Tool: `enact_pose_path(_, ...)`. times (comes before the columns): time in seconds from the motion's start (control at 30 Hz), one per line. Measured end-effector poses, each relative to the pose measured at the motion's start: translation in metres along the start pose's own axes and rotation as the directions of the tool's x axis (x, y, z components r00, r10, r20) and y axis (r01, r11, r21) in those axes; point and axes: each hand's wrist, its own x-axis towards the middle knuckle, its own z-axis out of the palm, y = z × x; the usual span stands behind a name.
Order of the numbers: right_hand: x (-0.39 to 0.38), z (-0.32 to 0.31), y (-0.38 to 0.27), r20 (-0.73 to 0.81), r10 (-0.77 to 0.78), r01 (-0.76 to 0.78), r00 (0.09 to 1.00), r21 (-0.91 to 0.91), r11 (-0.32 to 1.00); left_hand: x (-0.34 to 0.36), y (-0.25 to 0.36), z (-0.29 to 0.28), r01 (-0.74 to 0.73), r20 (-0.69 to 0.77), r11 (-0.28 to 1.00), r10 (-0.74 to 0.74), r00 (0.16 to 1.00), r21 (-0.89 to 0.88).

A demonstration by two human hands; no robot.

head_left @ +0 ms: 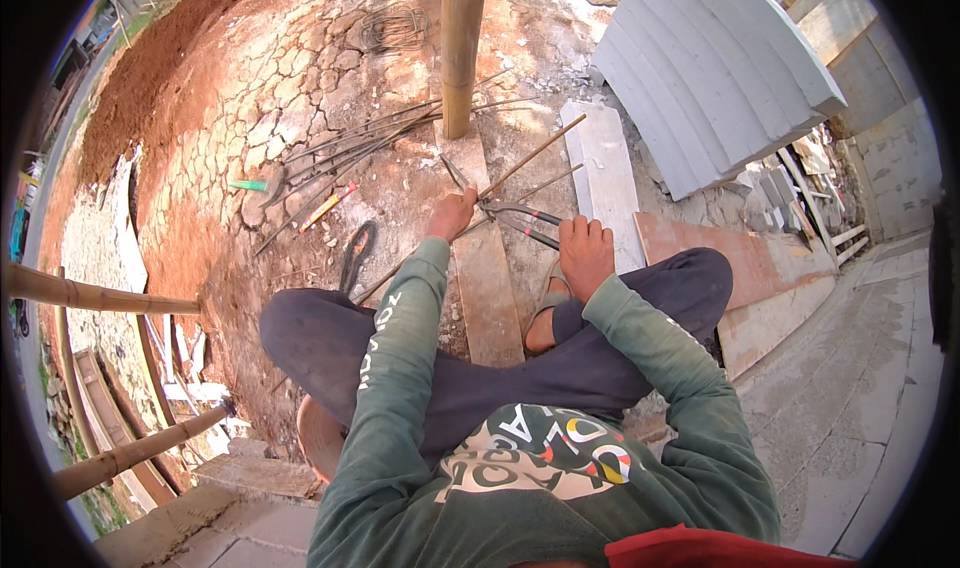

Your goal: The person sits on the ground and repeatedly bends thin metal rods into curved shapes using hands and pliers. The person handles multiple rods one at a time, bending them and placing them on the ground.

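Note:
My right hand (586, 254) is closed around the handles of a pair of pincers (527, 224) with black and red grips. The jaws reach left to a spot where thin rusty metal rods (535, 155) cross. Just left of the jaws, my left hand (453, 215) is closed on the rods at that crossing; its fingers partly hide the grip. A narrow grey piece (454, 171) sticks out beyond the left fingers, too small to name. Beneath both hands lies a wooden plank (486, 298) on the dirt, between my bent legs.
A bamboo post (462, 53) rises just ahead. Loose rods (350, 140), a green object (248, 185), a red-and-yellow object (326, 208) and a black sandal-like item (357, 256) lie left. Pale blocks (720, 78) are stacked right, near a white slab (606, 183) and boards (730, 258).

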Motion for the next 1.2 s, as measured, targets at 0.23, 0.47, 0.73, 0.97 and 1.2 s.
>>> enact_pose_path(0.23, -0.008, 0.049, 0.016, 0.292, 0.073, -0.181, 0.954, 0.363, 0.914, 0.004, -0.007, 0.001, -0.025, 0.028, 0.999, 0.024, 0.999, 0.038)
enact_pose_path(0.47, -0.029, 0.064, 0.012, 0.369, 0.126, -0.297, 0.921, 0.452, 0.841, 0.006, -0.004, 0.008, -0.073, 0.057, 0.99, 0.066, 0.996, 0.122)
enact_pose_path(0.73, -0.002, 0.043, 0.019, 0.836, -0.448, -0.936, 0.317, 0.352, -0.006, -0.008, 0.008, -0.011, -0.037, 0.028, 0.996, 0.035, 0.999, 0.082)
enact_pose_path(0.97, -0.007, 0.04, 0.014, 0.775, -0.501, -0.92, 0.385, 0.366, -0.141, -0.004, 0.0, -0.006, -0.053, -0.012, 0.998, 0.054, 0.998, 0.026)
enact_pose_path(1.2, 0.005, 0.005, 0.012, 0.699, -0.057, -0.557, 0.713, 0.614, 0.559, -0.001, -0.001, -0.003, -0.044, 0.031, 0.997, 0.042, 0.999, 0.063)
